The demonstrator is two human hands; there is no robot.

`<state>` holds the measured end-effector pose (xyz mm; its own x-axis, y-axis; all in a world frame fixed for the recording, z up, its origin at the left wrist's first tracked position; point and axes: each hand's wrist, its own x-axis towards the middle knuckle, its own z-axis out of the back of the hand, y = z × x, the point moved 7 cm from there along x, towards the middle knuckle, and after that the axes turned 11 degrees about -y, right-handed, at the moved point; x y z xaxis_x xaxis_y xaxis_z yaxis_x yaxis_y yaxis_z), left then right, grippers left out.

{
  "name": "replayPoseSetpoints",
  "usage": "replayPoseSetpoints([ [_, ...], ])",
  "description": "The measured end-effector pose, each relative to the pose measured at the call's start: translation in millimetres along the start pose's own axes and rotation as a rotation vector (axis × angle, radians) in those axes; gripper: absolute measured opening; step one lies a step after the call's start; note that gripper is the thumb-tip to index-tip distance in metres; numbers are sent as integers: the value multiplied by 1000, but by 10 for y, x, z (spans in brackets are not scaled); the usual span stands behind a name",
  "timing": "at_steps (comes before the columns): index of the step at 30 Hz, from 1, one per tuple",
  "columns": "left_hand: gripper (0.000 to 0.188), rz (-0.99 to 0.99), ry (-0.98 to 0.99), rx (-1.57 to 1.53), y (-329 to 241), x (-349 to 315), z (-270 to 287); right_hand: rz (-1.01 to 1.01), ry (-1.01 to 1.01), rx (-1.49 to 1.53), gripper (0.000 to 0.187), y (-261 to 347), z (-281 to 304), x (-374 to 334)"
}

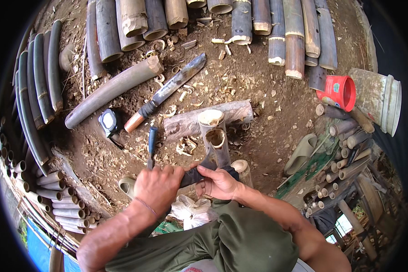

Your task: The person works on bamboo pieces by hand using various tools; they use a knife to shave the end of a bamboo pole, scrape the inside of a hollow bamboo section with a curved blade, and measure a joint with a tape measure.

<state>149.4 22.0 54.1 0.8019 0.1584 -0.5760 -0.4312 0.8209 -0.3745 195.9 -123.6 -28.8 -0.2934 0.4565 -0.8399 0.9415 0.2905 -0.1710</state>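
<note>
A short bamboo piece (221, 154) with a squarish hole cut in its side points away from me, its far end resting on a bamboo log (181, 123). A knife with a dark-wrapped handle (190, 178) lies across its near end, and its grey blade reaches toward the hole. My left hand (156, 185) is closed round the handle. My right hand (218, 182) grips the knife where handle meets blade, thumb on top; its fingers are partly hidden. Just beyond my left hand is a blue-handled chisel (153, 141).
A machete (179, 79), a tape measure (109, 121) and a long bamboo pole (113, 93) lie ahead on chip-strewn soil. Cut bamboo lengths (294, 50) line the far side; more are stacked left and right. A red bucket (337, 92), a white bucket (380, 97) and a sandal (300, 154) are right.
</note>
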Motion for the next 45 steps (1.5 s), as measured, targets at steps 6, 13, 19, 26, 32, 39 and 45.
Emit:
replayPoseSetpoints([
  [6,39,68,120,-361,4,-31,-551,155,-267,-272,24,218,110,-143],
  [13,80,644,-114,-1128,-1038,198,-1267,688,-780,-1121,35,712,265,-386],
  [19,42,578,-379,-1112,-719,-111,-1406,570,-546,-1312,27,476,6,-337],
  [26,20,284,-255,-306,350,163,-229,435,-144,-300,22,316,-287,234],
  [32,12,-64,225,261,-272,1006,804,250,7,411,30,564,-379,-21],
  [39,17,-16,165,145,-320,916,653,204,11,314,33,565,-448,-146],
  [45,65,257,492,-637,-423,77,-179,378,-59,-440,35,379,-120,-547],
])
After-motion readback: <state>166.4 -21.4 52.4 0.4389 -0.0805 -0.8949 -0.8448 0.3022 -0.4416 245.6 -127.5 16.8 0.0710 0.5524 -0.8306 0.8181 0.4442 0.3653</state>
